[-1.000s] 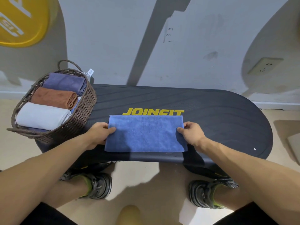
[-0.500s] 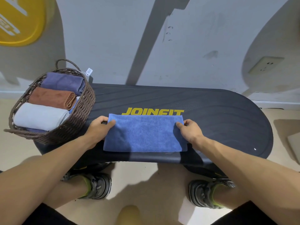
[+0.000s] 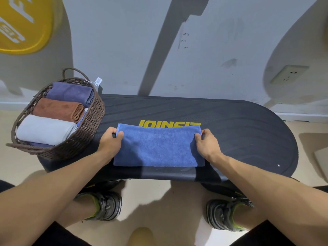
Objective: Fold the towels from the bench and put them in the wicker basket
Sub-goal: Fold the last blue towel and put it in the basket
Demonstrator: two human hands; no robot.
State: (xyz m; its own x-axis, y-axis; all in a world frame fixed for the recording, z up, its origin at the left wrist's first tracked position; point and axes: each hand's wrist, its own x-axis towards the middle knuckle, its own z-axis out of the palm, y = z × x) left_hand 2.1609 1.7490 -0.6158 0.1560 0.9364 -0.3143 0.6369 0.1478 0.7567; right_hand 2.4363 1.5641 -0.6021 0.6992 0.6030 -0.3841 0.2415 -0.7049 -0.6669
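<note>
The blue towel [image 3: 158, 146], folded into a wide rectangle, lies on the black bench [image 3: 248, 132], near its front edge and about midway along it. Its near edge rests flat on the bench, while the far edge is raised a little and covers the lower part of the yellow lettering [image 3: 168, 123] printed on the bench top.

The left hand [image 3: 111, 143] holds the towel's far left corner: the thumb lies on top of the cloth and the curled fingers sit at the edge behind it, so the corner is pinched between them. The right hand [image 3: 206, 143] does the same at the far right corner, thumb over the cloth and fingers curled beyond the edge. Both hands rest at the towel's short sides, with the cloth stretched between them; the near corners lie free of either hand.

To the left, the wicker basket [image 3: 88, 128] stands on the left end of the bench, just beside the left hand but apart from the towel. Inside it lie three rolled or folded towels side by side: a grey towel [image 3: 45, 129] nearest, a brown towel [image 3: 58, 109] in the middle and a purple towel [image 3: 71, 92] farthest. A small white tag [image 3: 98, 81] hangs at the basket's far rim.

Below the bench, the person's shoes [image 3: 106, 205] stand on the pale floor. On the grey wall behind there is a socket [image 3: 288, 74] at the right and a yellow round sign [image 3: 23, 23] at the upper left.
</note>
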